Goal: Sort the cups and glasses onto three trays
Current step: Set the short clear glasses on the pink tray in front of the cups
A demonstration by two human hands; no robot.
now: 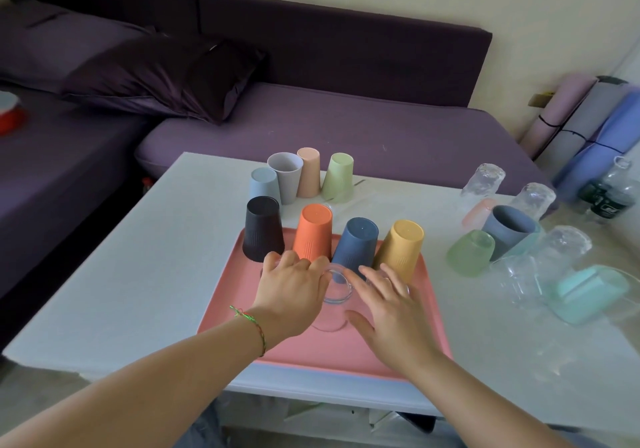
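On the pink tray [242, 312] four plastic cups stand upside down in a row along its far edge: black cup [262, 229], orange cup [313, 232], navy cup [356, 243] and yellow cup [401, 248]. Both hands hover over the tray's middle with fingers spread. The left hand [292, 290] rests against a clear glass [336, 286] standing there; the right hand [391, 312] lies flat just beside it, gripping nothing I can see.

I judge the sorting as barely begun. Only this one tray is clearly in use. Four pastel cups [303, 176] wait on the white surface [138, 274] beyond it, and a cluster of clear and tinted glasses [519, 226] sits unsorted to the right.

The other two trays are hard to pick out; a mint object [588, 293] under the glasses may be one. Transparent glass edges blur together, so an exact count is impossible.
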